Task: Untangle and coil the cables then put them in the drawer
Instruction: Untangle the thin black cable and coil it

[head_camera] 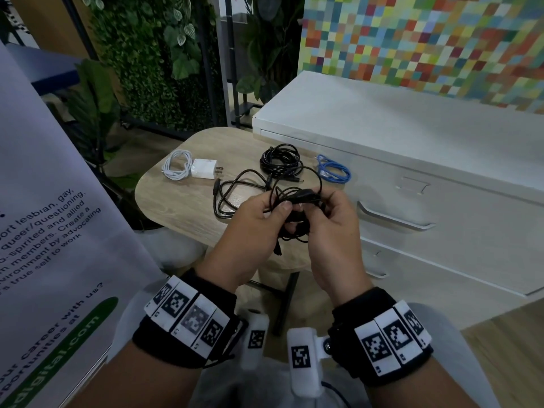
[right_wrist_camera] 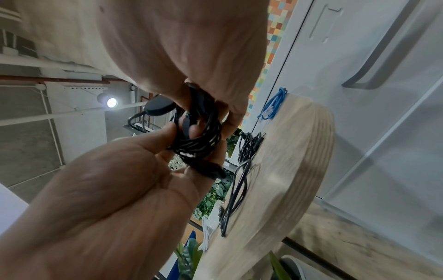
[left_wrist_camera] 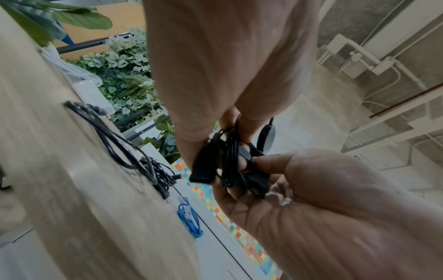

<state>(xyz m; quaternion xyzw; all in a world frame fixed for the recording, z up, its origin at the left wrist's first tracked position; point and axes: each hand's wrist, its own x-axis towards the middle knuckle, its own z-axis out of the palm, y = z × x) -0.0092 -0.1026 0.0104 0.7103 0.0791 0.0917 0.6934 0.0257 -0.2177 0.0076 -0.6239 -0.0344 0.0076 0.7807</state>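
head view shows my left hand (head_camera: 250, 228) and my right hand (head_camera: 329, 231) up over the small wooden table (head_camera: 176, 201). both pinch a thin black cable bundle (head_camera: 294, 213), all looped and knotty, with a smooth oval lump on it. on the table lie a loose black cable (head_camera: 235, 192), a round black coil (head_camera: 279, 160), a blue cable (head_camera: 334, 170), a white coil (head_camera: 176, 166) and a square white plug (head_camera: 204, 169). beside the table stands the smooth white drawer cabinet (head_camera: 412, 160), its drawers closed.

Black cable bundle (head_camera: 294, 213) mostly hidden between hands; banner (head_camera: 53, 201) text cut off at left edge.
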